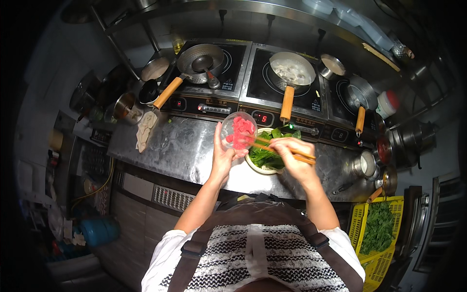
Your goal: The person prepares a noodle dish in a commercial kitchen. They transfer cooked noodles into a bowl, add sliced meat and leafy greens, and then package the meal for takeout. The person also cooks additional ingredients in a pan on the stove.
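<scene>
My left hand (pixel 225 155) holds a small clear bowl (pixel 227 126) of red raw meat slices (pixel 243 127), tilted towards the right. In my right hand (pixel 297 157) is a pair of wooden chopsticks (pixel 303 155); their tips, blurred, reach to the meat. Just below and to the right stands a round pale bowl (pixel 263 171) with green leaves (pixel 262 155) in it, on the steel counter, partly under my right hand and the chopsticks.
Behind the counter (pixel 175 146) are induction cookers (pixel 251 80) with a pan holding a ladle (pixel 202 64), a pan of pale liquid and food (pixel 292 69), and another pan (pixel 361 95). A cloth (pixel 146 131) lies left. Steel pots (pixel 365 163) and a yellow crate (pixel 359 219) of greens are right.
</scene>
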Tool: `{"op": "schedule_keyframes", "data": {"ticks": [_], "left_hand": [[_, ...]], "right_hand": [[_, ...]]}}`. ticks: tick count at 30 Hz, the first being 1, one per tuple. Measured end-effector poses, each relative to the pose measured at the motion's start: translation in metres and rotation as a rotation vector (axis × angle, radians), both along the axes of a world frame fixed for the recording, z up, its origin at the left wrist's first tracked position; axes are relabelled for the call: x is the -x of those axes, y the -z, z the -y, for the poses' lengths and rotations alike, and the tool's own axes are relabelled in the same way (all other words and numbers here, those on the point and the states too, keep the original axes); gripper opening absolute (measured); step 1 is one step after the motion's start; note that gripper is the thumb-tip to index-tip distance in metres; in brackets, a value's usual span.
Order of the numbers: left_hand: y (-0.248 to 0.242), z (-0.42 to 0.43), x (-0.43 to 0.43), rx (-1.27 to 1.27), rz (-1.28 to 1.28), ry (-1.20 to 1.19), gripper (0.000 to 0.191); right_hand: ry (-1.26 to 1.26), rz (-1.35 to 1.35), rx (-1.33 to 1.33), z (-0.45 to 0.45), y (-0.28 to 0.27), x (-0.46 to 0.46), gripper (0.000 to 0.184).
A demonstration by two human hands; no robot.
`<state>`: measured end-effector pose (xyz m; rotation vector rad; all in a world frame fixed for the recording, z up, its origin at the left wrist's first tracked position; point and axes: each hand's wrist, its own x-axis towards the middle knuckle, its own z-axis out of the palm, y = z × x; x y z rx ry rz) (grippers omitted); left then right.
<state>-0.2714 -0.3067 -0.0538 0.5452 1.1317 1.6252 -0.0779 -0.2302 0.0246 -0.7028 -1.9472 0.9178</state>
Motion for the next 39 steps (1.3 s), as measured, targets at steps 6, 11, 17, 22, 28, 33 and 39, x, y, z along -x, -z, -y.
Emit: {"op": "schedule_keyframes", "data": {"ticks": [6, 11, 17, 22, 28, 33, 39], "left_hand": [[-0.002, 0.0, -0.005, 0.027, -0.073, 0.015, 0.088], [-0.002, 0.0, -0.001, 0.015, -0.024, -0.014, 0.089], [-0.001, 0.002, 0.002, 0.014, -0.023, -0.005, 0.09], [-0.001, 0.002, 0.001, -0.014, -0.016, -0.009, 0.09], [0.0, 0.002, -0.001, 0.025, -0.025, -0.038, 0.09], [0.002, 0.001, 0.0, -0.009, -0.02, -0.049, 0.089], [0.003, 0.001, -0.004, -0.026, -0.06, -0.053, 0.089]], "right_hand": [[0.056, -0.111, -0.052, -0.001, 0.005, 0.001, 0.009], [-0.024, -0.031, 0.011, -0.009, 0.002, -0.01, 0.01], [-0.043, 0.087, 0.001, -0.003, 0.007, -0.009, 0.01], [-0.051, -0.019, -0.028, 0.001, 0.006, -0.008, 0.008], [0.096, -0.046, -0.051, -0.004, 0.003, -0.006, 0.009], [-0.012, -0.007, -0.068, -0.002, 0.003, -0.006, 0.009], [-0.066, 0.088, 0.025, 0.0, 0.002, -0.002, 0.008]]}}
